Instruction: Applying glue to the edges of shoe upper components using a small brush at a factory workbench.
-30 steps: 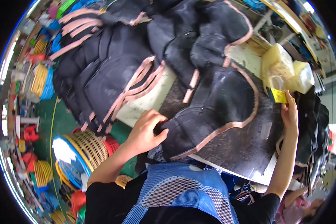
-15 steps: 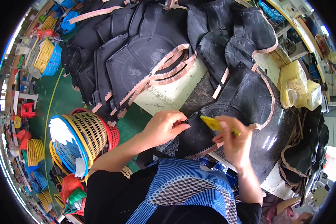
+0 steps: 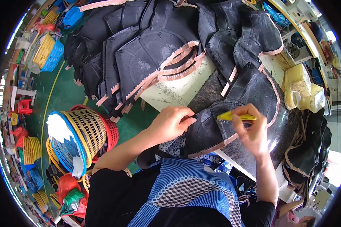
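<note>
Head view: left hand (image 3: 173, 122), angled rightward, pinches a black panel (image 3: 205, 132) by its edge. Right hand (image 3: 251, 128) grips a yellow tool (image 3: 226, 115) above.

Your top (image 3: 115, 198) is black, its short left sleeve (image 3: 106, 179) and right sleeve (image 3: 262, 212) leaving the forearms bare. Over it you wear a blue apron (image 3: 178, 168) in a fine, close pattern (a small pale patch (image 3: 209, 169) shows toward its far edge). A curved panel (image 3: 183, 195) of dark-and-white check spans the front, bordered by a light-spotted blue trim (image 3: 191, 177); a narrower checked strip (image 3: 230, 200) descends along your right side.
</note>
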`<action>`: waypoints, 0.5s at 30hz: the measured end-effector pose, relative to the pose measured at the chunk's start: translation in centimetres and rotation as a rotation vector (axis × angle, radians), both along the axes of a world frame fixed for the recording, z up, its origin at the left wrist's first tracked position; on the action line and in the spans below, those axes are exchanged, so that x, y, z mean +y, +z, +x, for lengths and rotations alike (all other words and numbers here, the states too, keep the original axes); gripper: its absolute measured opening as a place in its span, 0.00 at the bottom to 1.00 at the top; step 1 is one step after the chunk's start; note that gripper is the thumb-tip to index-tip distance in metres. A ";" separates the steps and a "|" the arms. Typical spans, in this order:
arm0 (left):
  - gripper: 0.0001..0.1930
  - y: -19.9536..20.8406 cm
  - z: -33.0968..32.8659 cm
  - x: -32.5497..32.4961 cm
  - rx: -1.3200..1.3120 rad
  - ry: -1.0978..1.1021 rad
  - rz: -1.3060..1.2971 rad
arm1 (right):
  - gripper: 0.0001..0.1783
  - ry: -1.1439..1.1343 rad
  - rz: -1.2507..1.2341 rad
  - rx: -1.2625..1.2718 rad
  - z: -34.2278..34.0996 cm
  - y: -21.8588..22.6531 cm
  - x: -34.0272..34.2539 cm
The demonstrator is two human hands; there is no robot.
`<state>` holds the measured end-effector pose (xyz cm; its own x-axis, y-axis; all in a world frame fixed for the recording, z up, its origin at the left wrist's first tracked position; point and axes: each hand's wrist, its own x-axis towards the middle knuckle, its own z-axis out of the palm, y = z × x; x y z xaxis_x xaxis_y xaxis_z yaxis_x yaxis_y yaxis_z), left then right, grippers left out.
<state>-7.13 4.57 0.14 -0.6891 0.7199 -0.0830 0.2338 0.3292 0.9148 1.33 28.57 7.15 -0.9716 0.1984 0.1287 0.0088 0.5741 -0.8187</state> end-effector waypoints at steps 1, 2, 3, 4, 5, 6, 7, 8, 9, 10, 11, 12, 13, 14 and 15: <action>0.09 -0.1 0.1 -0.3 0.018 0.005 0.017 | 0.06 -0.017 0.053 -0.060 0.9 0.2 0.2; 0.09 -0.3 0.2 -0.4 0.034 0.020 0.034 | 0.06 -0.024 0.108 -0.121 2.1 0.2 0.8; 0.09 -0.4 0.2 -0.6 0.035 0.031 0.039 | 0.05 0.007 0.134 -0.193 3.0 0.6 1.3; 0.09 -0.2 0.3 -0.3 0.012 0.032 0.031 | 0.05 0.002 0.104 -0.206 3.8 0.8 1.9; 0.10 -0.1 0.3 0.0 -0.013 0.033 0.023 | 0.05 -0.002 0.075 -0.219 4.3 1.1 2.4; 0.10 0.2 0.3 0.3 -0.013 0.032 0.008 | 0.04 -0.043 -0.129 -0.213 4.4 1.0 2.7; 0.10 0.5 0.3 0.3 -0.052 0.040 0.005 | 0.04 0.006 -0.198 -0.108 4.2 1.1 1.8; 0.10 0.7 0.4 0.1 -0.092 0.049 0.006 | 0.05 0.056 -0.263 -0.002 3.5 1.2 0.4; 0.10 0.7 0.4 0.1 -0.090 0.047 0.006 | 0.09 0.198 -0.107 0.094 2.7 0.7 -0.7; 0.10 0.6 0.3 0.1 -0.103 0.036 -0.022 | 0.10 0.228 -0.018 0.064 2.6 -0.7 -1.7; 0.10 0.6 0.1 0.0 -0.118 0.032 -0.051 | 0.09 0.152 -0.029 0.006 3.2 -1.7 -2.0; 0.10 0.5 0.0 -0.1 -0.114 0.032 -0.053 | 0.08 0.145 0.009 0.006 4.3 -1.6 -1.7; 0.10 0.4 0.1 -0.3 -0.115 0.044 -0.026 | 0.08 0.154 0.045 0.005 5.2 -1.5 -1.0; 0.09 0.2 0.4 -0.5 -0.118 0.042 -0.002 | 0.07 0.123 0.065 -0.016 6.2 -1.4 -0.7; 0.09 0.0 0.7 -0.6 -0.118 0.043 -0.007 | 0.06 0.092 -0.010 -0.038 6.7 -1.4 -0.3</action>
<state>-6.48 3.99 0.14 -0.7045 0.6889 -0.1703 0.1097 0.3428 0.9330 8.04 28.28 5.71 -0.9900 0.1089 0.0901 -0.0127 0.5661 -0.8242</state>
